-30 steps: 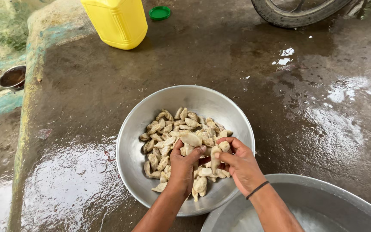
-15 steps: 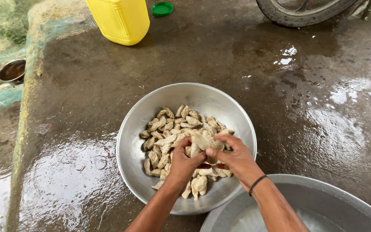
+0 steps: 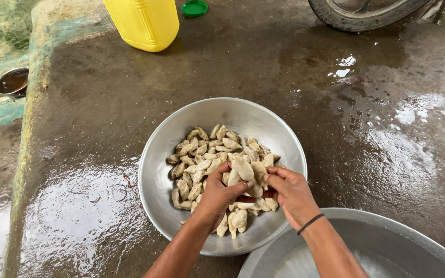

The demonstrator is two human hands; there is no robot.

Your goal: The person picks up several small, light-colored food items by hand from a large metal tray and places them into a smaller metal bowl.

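A round steel bowl (image 3: 181,123) sits on the wet concrete floor and holds several pale, flat fish pieces (image 3: 202,154). Both hands are inside the bowl at its near side. My left hand (image 3: 220,198) pinches fish pieces between thumb and fingers. My right hand (image 3: 289,190), with a dark band on the wrist, closes on the same clump of pieces from the right. The two hands touch over the pile.
A second, larger steel basin (image 3: 387,242) sits at the lower right, touching the bowl. A yellow plastic jerrycan (image 3: 142,23) and its green cap (image 3: 194,7) stand at the top. A tyre (image 3: 359,15) is at top right, a small metal cup (image 3: 11,82) at far left.
Both hands have lifted a little and gathered a clump of fish pieces between them. The camera view has shifted slightly downward.
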